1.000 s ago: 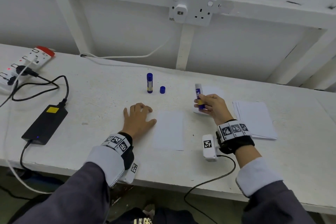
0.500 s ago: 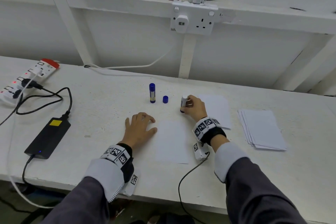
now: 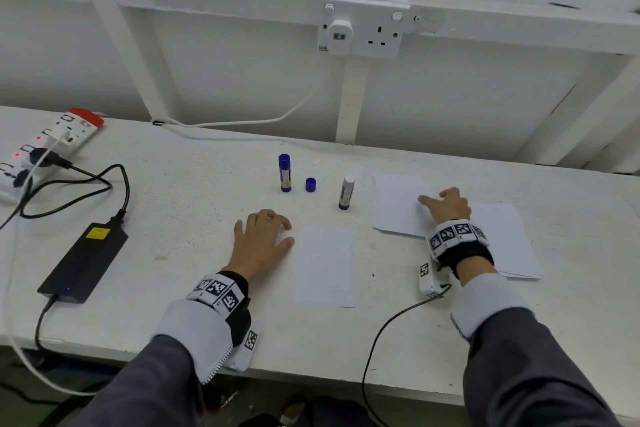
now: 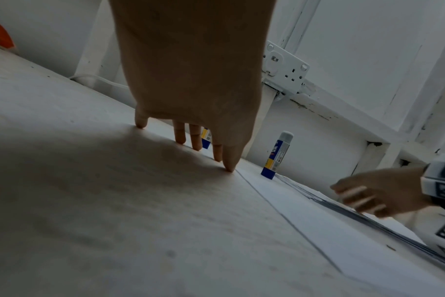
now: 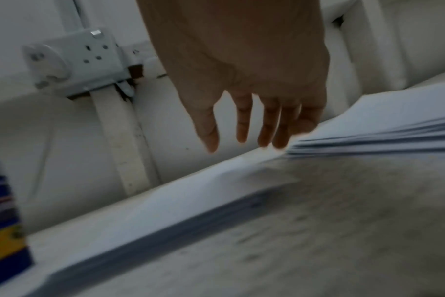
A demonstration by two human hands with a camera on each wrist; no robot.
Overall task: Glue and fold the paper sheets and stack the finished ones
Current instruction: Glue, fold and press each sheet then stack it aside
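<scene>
left hand (image 3: 261, 243) flat on the white table (image 3: 180, 218), fingers spread and relaxed, holding nothing, just left of a single sheet (image 3: 323, 265) lying in front of the person. right hand (image 3: 446, 206) loose and open, empty, fingers over the near stack of paper (image 3: 398, 208); whether it touches the top sheet is unclear, the wrist view is blurred. second stack (image 3: 509, 243) is further right, partly under the wrist. uncapped glue stick (image 3: 346, 192) stands upright between the single sheet and the stacks, its blue cap (image 3: 310, 184) beside it, and a capped glue stick (image 3: 284, 172) left of that. cannot tell which stack is finished or whether the front sheet is glued or folded; judging by both piles, task is mid-way with sheets left.
</scene>
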